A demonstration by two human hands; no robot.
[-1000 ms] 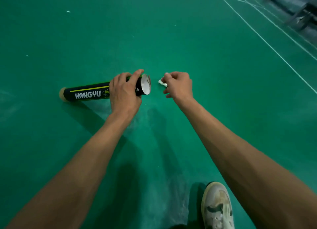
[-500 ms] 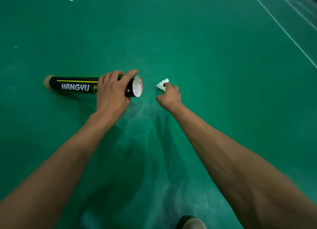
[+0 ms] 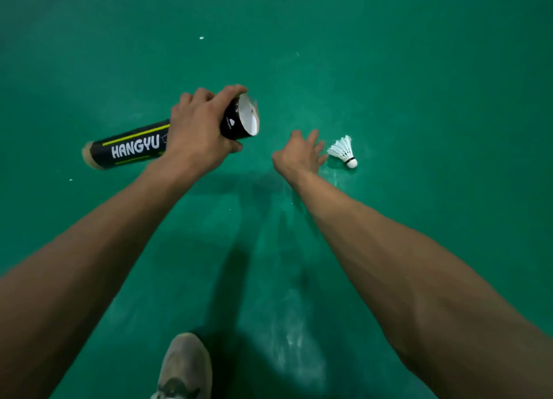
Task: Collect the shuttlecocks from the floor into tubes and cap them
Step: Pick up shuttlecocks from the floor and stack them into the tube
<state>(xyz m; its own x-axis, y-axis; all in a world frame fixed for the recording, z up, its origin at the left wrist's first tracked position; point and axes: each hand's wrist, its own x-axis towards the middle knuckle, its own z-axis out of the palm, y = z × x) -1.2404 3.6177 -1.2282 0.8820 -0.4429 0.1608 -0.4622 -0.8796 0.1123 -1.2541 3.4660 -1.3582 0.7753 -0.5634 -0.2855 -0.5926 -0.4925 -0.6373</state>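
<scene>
Dim, flat indoor light. Green floor (image 3: pixel 419 69) brightest mid-frame, falling off toward corners. Several soft, overlapping shadows under the arms (image 3: pixel 389 249). White shuttlecock (image 3: pixel 342 150) crisp; shoe (image 3: pixel 184 368) soft. Wide-angle stretch at edges.

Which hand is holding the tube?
The left hand, curled round the black tube near its open end; the right hand is spread and empty beside the shuttlecock.

left hand (image 3: pixel 201 135) grips black HANGYU tube (image 3: pixel 134 147) near its open white-lined mouth, tube tilted, mouth up to the right | right hand (image 3: pixel 299 156) fingers spread, holding nothing, just beside white shuttlecock (image 3: pixel 343 150) | shuttlecock lies on green floor (image 3: pixel 419 99), cork toward camera | shoe (image 3: pixel 185 368) at bottom edge
</scene>
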